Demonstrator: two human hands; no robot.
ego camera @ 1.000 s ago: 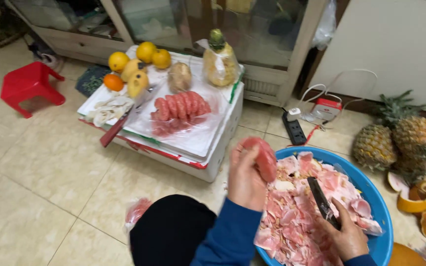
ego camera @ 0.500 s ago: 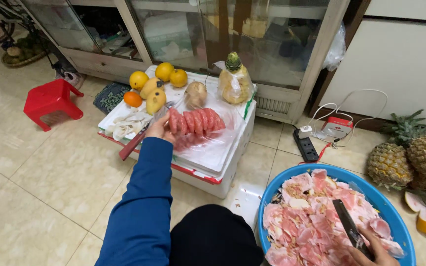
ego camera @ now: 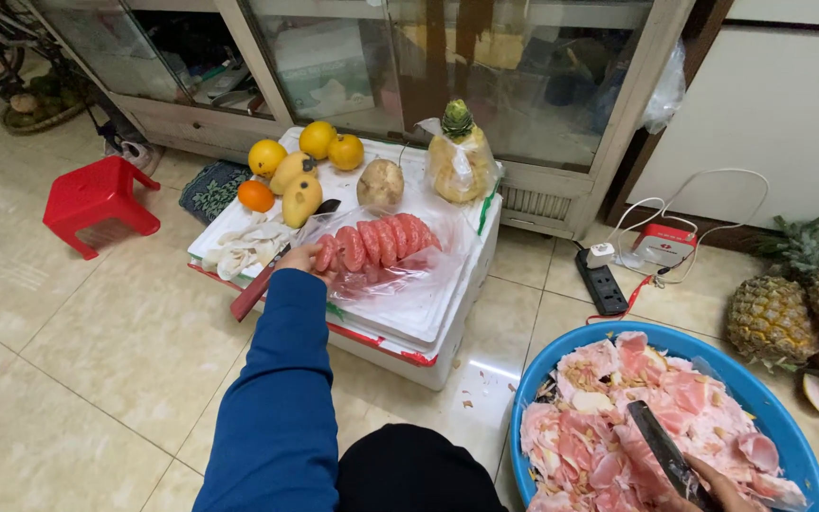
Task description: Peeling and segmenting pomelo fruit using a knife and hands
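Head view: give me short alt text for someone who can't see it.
A left hand in a blue sleeve sets a pink fruit segment beside a row on a plastic-covered white box. The right hand holds a knife over a blue basin of pink peel.

fruit segments (ego camera: 378,244) on box (ego camera: 409,322), basin (ego camera: 789,446) right
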